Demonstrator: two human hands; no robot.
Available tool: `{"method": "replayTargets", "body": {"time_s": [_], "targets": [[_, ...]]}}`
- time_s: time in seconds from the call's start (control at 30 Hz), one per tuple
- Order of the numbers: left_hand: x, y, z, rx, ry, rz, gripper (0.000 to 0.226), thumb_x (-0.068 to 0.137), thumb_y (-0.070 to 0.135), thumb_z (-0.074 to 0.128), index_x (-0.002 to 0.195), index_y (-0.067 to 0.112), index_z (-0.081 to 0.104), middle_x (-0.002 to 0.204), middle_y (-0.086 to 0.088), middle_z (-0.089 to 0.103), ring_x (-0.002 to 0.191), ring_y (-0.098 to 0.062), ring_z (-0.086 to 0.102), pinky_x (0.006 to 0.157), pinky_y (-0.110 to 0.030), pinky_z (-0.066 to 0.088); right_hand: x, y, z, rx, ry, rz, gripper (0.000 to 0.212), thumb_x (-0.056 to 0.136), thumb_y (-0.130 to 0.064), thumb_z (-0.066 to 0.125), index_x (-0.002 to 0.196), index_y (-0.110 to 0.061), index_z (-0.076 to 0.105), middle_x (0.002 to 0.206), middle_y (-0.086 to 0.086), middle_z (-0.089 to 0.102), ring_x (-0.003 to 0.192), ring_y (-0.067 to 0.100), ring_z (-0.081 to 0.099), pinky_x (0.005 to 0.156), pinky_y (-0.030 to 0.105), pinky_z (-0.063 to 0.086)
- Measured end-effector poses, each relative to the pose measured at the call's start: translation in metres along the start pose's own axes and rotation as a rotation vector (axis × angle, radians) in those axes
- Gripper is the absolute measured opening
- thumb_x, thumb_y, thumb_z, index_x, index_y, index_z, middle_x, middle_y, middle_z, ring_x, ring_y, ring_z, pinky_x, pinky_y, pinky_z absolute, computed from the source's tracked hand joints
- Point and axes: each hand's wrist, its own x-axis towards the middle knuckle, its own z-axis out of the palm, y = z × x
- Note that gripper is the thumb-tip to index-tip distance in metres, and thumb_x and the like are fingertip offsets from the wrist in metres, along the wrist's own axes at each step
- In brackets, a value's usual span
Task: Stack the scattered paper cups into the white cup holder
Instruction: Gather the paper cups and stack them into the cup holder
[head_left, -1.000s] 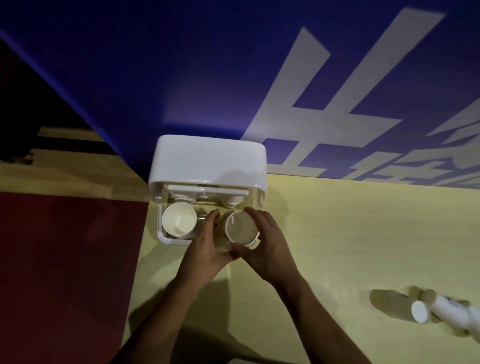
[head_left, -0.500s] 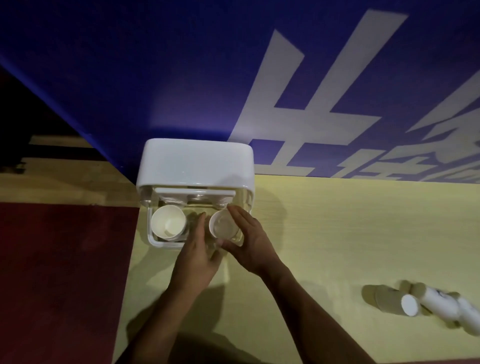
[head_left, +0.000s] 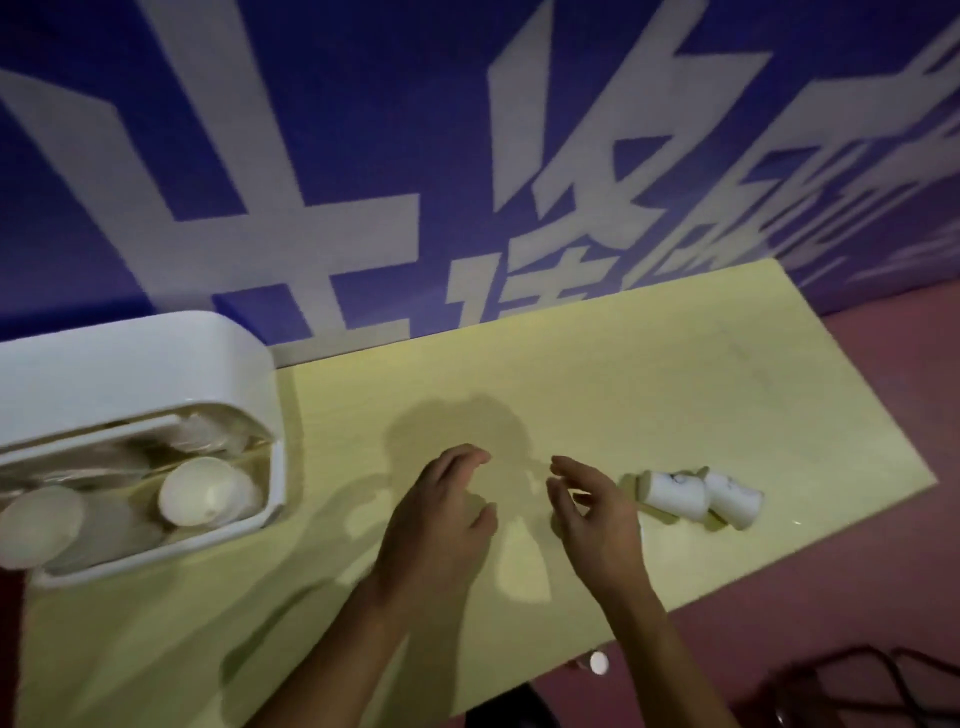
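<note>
Hovering over the tabletop (head_left: 597, 374), my left hand (head_left: 441, 512) and right hand (head_left: 592, 512) are empty, fingers loosely spread. Two cups (head_left: 701, 496) lie at 3 o'clock, unobstructed; holder (head_left: 130, 364) at 9, cups inside.

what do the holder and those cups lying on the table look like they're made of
White cup holder: apparently moulded plastic, smooth and slightly glossy with rounded corners. Lying cups: probably paper, matte white walls with faint dark print. Table: pale yellow, flat matte surface, possibly laminate.
</note>
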Motion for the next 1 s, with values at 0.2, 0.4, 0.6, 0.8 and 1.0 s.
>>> {"method": "replayTargets", "body": {"time_s": [0.2,0.4,0.6,0.8,1.0], "targets": [[0.041,0.073,0.119,0.183,-0.315,0.1,0.079,0.084,0.046,0.07,0.152,0.028,0.036,0.157,0.012,0.034,0.142,-0.013,0.036,0.109,-0.03,0.04,0.007,0.074,-0.112,0.007,0.124,0.081,0.021,0.097,-0.022,0.066,0.108,-0.039,0.072,0.097,-0.033,0.071,0.095,-0.008,0.066,0.078,0.007,0.048],[0.054,0.092,0.185,0.397,-0.446,0.034,0.087,0.082,0.048,0.066,0.157,0.036,0.023,0.16,0.008,0.025,0.139,-0.018,0.036,0.108,-0.033,0.039,0.03,0.129,-0.174,0.015,0.235,0.158,0.018,0.095,-0.019,0.069,0.112,-0.021,0.074,0.102,-0.018,0.072,0.096,0.003,0.067,0.082,0.024,0.054],[0.068,0.101,0.216,0.575,-0.464,-0.059,0.077,0.086,0.043,0.067,0.153,0.038,0.028,0.152,0.006,0.033,0.129,-0.022,0.045,0.105,-0.034,0.039,0.056,0.175,-0.207,-0.14,0.28,0.139,0.039,0.088,-0.01,0.073,0.126,-0.013,0.064,0.118,-0.003,0.061,0.11,0.023,0.061,0.092,0.04,0.051],[0.07,0.095,0.21,0.242,-0.312,-0.272,0.045,0.074,0.027,0.072,0.114,0.022,0.052,0.11,0.0,0.058,0.097,-0.023,0.061,0.073,-0.028,0.046,0.08,0.224,-0.217,-0.32,0.064,0.222,0.096,0.068,-0.028,0.094,0.148,-0.006,0.045,0.145,0.016,0.048,0.13,0.038,0.045,0.101,0.042,0.037],[0.049,0.1,0.164,-0.724,0.155,-0.594,0.07,0.052,0.04,0.084,0.107,0.016,0.047,0.084,-0.004,0.067,0.072,-0.018,0.057,0.064,-0.028,0.039,0.096,0.255,-0.216,-0.368,-0.078,0.248,0.111,0.058,-0.028,0.098,0.151,-0.009,0.04,0.145,0.012,0.051,0.126,0.038,0.049,0.099,0.044,0.039]]}}
